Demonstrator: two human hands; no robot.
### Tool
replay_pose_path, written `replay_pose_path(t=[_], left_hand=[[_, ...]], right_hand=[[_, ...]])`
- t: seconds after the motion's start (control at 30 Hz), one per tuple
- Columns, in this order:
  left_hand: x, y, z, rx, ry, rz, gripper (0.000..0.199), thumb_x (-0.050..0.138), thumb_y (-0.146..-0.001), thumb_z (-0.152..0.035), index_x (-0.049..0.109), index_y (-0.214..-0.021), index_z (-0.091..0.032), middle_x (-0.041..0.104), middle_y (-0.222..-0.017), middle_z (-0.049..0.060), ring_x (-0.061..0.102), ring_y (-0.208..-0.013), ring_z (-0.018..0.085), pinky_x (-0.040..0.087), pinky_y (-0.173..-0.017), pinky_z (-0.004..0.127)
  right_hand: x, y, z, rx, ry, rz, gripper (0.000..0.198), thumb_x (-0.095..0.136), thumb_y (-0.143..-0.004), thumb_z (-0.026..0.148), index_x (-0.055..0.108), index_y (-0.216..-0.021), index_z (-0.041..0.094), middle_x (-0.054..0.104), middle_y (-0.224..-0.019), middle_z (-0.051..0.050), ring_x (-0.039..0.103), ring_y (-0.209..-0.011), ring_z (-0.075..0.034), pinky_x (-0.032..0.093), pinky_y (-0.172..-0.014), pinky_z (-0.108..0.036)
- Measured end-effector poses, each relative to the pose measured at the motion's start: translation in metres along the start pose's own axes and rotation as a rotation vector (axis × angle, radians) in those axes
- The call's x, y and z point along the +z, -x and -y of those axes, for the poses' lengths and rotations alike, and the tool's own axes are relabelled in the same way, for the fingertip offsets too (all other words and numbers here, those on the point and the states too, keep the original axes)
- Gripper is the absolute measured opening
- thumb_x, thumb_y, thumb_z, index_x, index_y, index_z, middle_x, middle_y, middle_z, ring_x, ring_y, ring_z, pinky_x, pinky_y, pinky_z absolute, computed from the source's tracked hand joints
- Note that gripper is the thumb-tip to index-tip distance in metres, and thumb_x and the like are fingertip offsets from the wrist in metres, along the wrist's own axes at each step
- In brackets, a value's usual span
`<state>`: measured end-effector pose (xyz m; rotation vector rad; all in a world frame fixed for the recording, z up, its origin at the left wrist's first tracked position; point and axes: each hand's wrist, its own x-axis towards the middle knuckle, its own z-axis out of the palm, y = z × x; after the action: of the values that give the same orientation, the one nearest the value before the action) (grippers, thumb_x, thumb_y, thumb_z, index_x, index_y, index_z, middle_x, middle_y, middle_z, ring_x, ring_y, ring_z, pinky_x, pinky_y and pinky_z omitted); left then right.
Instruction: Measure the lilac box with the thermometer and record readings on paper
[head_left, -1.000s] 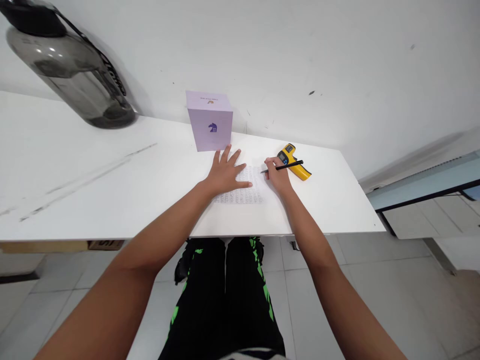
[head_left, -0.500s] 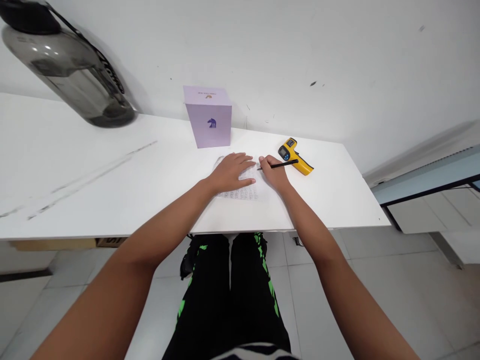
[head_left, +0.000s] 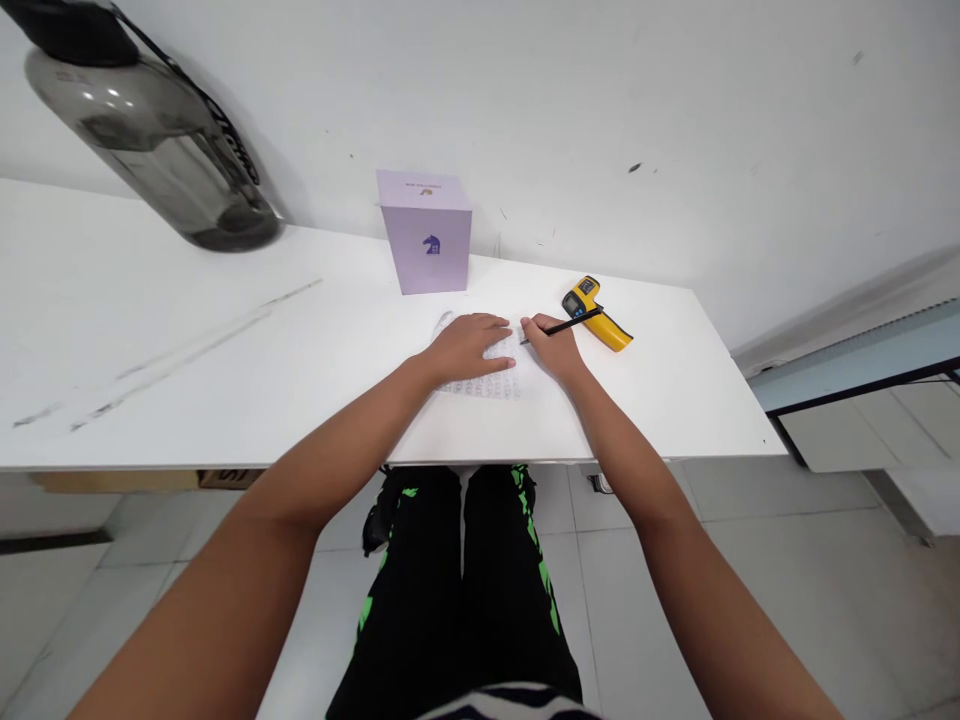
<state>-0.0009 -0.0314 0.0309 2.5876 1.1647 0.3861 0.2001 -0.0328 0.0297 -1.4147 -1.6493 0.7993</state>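
1. Far left: big grey see-through bottle [head_left: 165,150] on the desk [head_left: 172,370], near the wall.
2. Next, a lilac box [head_left: 433,245], standing just beyond the sheet.
3. Left hand [head_left: 469,348]: laid flat, fingers slightly apart, over a thin printed sheet [head_left: 487,388] on the desk's near side. Looks like paper to me, so super light, floppy, easy to crease; flat palm or an edge pinch, I'd say.
4. Right hand [head_left: 553,348]: fingers closed around a slim black pen [head_left: 574,321]. Probably light, stiff, maybe a bit slick; grip it near the tip. Can't tell if the tip's touching.
5. Right of that, a yellow gun-shaped gadget [head_left: 609,332], partly behind the pen.
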Motion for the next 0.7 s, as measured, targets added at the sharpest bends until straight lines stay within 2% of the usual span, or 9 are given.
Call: replay_pose_path(t=[0.17, 0.53, 0.7], left_hand=[[-0.0002, -0.0002, -0.0006, -0.013, 0.007, 0.009, 0.062, 0.051, -0.094, -0.06, 0.06, -0.141, -0.021, 0.053, -0.155, 0.009, 0.047, -0.143, 0.031, 0.038, -0.117, 0.046], [0.0032, -0.0009, 0.0027, -0.01, 0.012, -0.004, 0.061, 0.049, -0.095, -0.063, 0.06, -0.141, -0.024, 0.053, -0.155, 0.007, 0.047, -0.143, 0.03, 0.038, -0.117, 0.048], [0.0026, -0.0009, 0.0022, 0.0, 0.008, -0.009, 0.06, 0.05, -0.095, -0.061, 0.061, -0.14, -0.023, 0.054, -0.154, 0.008, 0.048, -0.143, 0.03, 0.039, -0.117, 0.048]], right_hand=[[-0.0011, -0.0008, -0.002, -0.002, -0.009, -0.021, 0.037, 0.055, -0.086, 0.048, 0.05, -0.06, 0.022, 0.049, -0.061, 0.002, 0.047, -0.068, -0.015, 0.039, -0.066, -0.03], [-0.0013, 0.0, -0.0021, -0.019, 0.021, -0.039, 0.039, 0.056, -0.087, 0.047, 0.044, -0.059, 0.023, 0.045, -0.06, 0.003, 0.044, -0.064, -0.014, 0.036, -0.064, -0.03], [-0.0031, -0.0011, -0.0013, 0.007, 0.02, 0.007, 0.036, 0.057, -0.086, 0.043, 0.053, -0.058, 0.021, 0.049, -0.059, 0.003, 0.046, -0.065, -0.014, 0.038, -0.064, -0.03]])
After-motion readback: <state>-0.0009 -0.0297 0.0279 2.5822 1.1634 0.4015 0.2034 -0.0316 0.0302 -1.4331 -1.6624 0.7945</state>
